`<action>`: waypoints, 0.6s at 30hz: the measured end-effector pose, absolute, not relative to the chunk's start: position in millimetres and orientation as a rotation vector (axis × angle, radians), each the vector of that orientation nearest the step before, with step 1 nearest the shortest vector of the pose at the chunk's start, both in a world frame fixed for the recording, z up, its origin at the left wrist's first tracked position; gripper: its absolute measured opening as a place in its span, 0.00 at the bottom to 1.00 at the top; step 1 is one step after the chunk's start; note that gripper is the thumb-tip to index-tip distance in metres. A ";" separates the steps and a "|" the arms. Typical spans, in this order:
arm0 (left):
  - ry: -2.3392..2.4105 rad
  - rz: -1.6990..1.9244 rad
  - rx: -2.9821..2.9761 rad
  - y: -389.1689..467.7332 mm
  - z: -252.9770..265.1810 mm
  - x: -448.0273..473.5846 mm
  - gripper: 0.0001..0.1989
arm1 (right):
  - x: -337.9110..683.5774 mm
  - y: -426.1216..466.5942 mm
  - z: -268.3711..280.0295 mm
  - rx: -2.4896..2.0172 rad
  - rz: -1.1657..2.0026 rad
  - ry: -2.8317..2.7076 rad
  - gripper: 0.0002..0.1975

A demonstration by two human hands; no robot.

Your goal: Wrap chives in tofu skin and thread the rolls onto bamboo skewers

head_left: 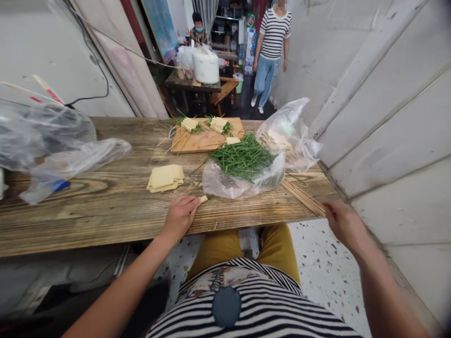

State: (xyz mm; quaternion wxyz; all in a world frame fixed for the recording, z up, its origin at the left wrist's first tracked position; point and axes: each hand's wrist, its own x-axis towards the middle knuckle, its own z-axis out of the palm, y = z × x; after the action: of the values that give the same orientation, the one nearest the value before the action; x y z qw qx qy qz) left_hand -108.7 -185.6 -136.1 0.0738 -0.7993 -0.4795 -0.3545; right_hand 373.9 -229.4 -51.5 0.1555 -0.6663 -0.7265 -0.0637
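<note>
My left hand [181, 215] rests at the front of the wooden table, its fingers closed on a small roll of pale yellow tofu skin [203, 199]. Green strands of chives poke out around it. Beside that hand lies a stack of cut tofu skin sheets [165, 178]. At the table's right front edge, my right hand [344, 225] pinches the near end of bamboo skewers [303, 197]; how many it grips is hidden. Between the hands, a heap of green chives [243, 157] lies in an open clear plastic bag [225, 185].
A cutting board [197, 143] at the back holds finished-looking rolls [218, 124] with chives. Behind the skewers stands a plastic bag [299, 136] of pale food. More plastic bags [63, 145] cover the left side. A wall [394, 155] borders the right. Two people are beyond the table.
</note>
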 end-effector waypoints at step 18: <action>-1.470 -1.122 -2.402 -185.9 -132.0 -107.2 0.10 | 195.5 -297.4 -136.0 -1.372 0.275 -2.295 0.24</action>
State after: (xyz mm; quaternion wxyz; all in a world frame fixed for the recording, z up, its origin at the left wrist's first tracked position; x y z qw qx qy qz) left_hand -107.2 -185.9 -132.0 0.0552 -0.7913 -0.4841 -0.3695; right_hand 195.5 -297.4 -136.0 0.2248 -0.4974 -0.8319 0.0996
